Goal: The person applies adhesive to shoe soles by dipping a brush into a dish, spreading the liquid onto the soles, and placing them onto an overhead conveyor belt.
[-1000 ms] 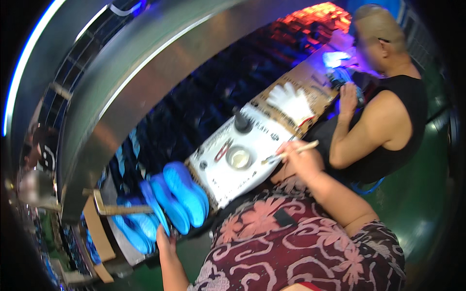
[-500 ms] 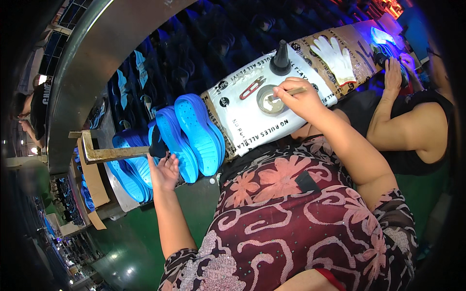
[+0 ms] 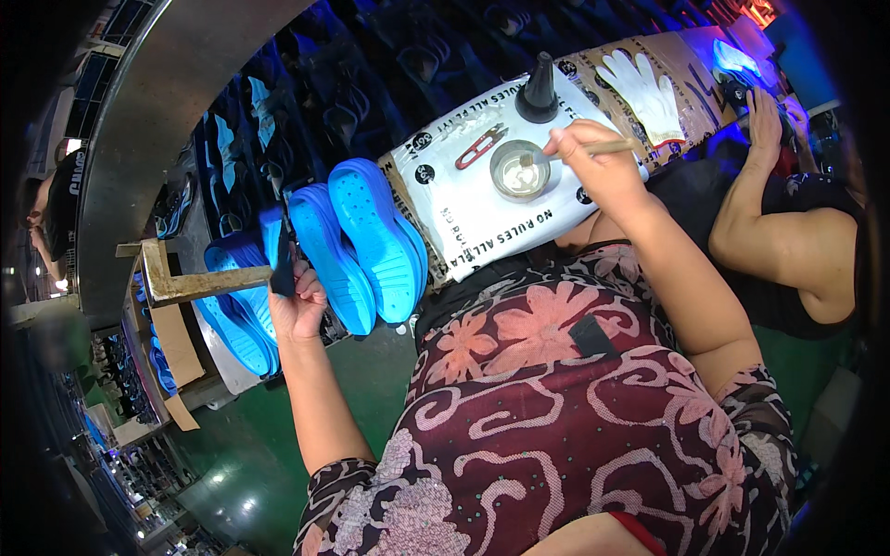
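The right hand [image 3: 593,157] pinches a thin wooden-handled brush [image 3: 607,146], tip in the small round metal cup [image 3: 519,171]. The left hand [image 3: 298,301] clamps a blue rubber shoe sole [image 3: 275,250]. Best load the bristles lightly, wiping excess on the rim.

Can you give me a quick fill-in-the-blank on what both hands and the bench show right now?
1. The right hand holds a thin brush whose tip sits in the small round ____.
2. The left hand grips a shoe sole coloured ____.
3. A pair of red snips lies on the white sheet to the ____ of the dish.

Missing words: dish; blue; left
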### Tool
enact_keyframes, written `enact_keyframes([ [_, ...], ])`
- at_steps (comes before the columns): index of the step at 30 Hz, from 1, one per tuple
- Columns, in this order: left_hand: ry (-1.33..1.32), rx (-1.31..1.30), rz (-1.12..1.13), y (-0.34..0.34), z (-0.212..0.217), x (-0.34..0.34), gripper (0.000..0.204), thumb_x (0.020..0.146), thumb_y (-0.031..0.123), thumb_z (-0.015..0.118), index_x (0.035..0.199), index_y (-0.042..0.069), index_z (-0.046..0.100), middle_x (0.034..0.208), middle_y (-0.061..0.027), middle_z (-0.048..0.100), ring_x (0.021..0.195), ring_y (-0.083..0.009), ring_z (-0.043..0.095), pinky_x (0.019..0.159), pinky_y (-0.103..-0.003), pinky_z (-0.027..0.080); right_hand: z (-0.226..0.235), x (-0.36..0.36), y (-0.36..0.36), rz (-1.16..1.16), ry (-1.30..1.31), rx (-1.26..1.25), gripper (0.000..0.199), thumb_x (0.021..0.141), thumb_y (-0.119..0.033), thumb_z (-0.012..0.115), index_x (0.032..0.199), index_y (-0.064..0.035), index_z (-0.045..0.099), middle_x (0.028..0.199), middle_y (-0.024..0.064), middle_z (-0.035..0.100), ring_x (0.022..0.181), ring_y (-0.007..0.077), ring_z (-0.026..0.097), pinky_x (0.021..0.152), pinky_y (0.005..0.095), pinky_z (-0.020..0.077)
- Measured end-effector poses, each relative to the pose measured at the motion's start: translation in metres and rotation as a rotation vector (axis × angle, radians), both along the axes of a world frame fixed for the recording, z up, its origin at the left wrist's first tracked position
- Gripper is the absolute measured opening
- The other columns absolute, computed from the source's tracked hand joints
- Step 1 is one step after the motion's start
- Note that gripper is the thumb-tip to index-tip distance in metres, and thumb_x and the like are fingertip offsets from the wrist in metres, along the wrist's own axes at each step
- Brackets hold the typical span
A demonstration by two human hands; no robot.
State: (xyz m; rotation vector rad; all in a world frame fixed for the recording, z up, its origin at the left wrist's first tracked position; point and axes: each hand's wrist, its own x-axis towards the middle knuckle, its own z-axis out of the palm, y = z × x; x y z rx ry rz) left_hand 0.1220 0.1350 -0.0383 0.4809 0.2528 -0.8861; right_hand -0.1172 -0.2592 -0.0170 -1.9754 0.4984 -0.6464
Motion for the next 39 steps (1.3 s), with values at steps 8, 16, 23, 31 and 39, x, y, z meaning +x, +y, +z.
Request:
enact_keyframes([
  [8,-0.342,0.464,-0.014,-0.047,0.042,-0.08,0.048,0.076,0.018,0.065,0.119,0.005,0.05,0.102,-0.007,0.061,0.078,-0.0164,0.06,0.048,-0.024,0.043,-0.006,-0.008,0.002,-0.036,-0.018,0.026,0.03,0.091,-0.027,0.059,0.079,-0.0016,0.069,0.071,0.0076,0.066,0.065,0.0166,0.059,0.063,0.0287,0.0463],
  [16,-0.782,0.678,-0.159,-0.116,0.07,-0.122,0.065,0.078,0.014,0.061,0.135,0.004,0.03,0.115,-0.0135,0.056,0.095,-0.0239,0.061,0.063,-0.034,0.055,0.021,-0.032,0.008,-0.142,-0.164,0.45,0.034,0.093,-0.029,0.057,0.08,0.0008,0.068,0.076,0.0054,0.064,0.068,0.0096,0.052,0.066,0.0232,0.0436],
  [23,-1.264,0.698,0.004,-0.15,0.078,-0.134,0.064,0.082,0.006,0.061,0.137,0.002,0.028,0.12,-0.015,0.052,0.108,-0.0222,0.055,0.095,-0.037,0.044,0.056,-0.056,0.046,0.045,-0.21,0.397,0.035,0.096,-0.025,0.05,0.078,0.0005,0.067,0.073,0.0054,0.062,0.067,0.0105,0.053,0.064,0.0247,0.0437],
  [31,-1.37,0.611,0.073,-0.161,0.092,-0.153,0.061,0.081,0.001,0.06,0.132,-0.002,0.029,0.113,-0.0155,0.057,0.102,-0.0216,0.06,0.091,-0.034,0.047,0.071,-0.049,0.062,0.152,-0.301,-0.152,0.026,0.09,-0.013,0.057,0.069,-0.0008,0.065,0.063,0.0092,0.061,0.061,0.0219,0.055,0.062,0.0324,0.0422],
  [39,-1.421,0.613,0.074,-0.16,0.094,-0.152,0.06,0.08,0.001,0.06,0.132,-0.002,0.029,0.116,-0.0158,0.055,0.103,-0.0221,0.059,0.092,-0.034,0.046,0.065,-0.048,0.061,0.124,-0.265,-0.248,0.027,0.089,-0.015,0.06,0.066,-0.0023,0.065,0.061,0.0084,0.06,0.057,0.0214,0.054,0.061,0.0326,0.0406],
])
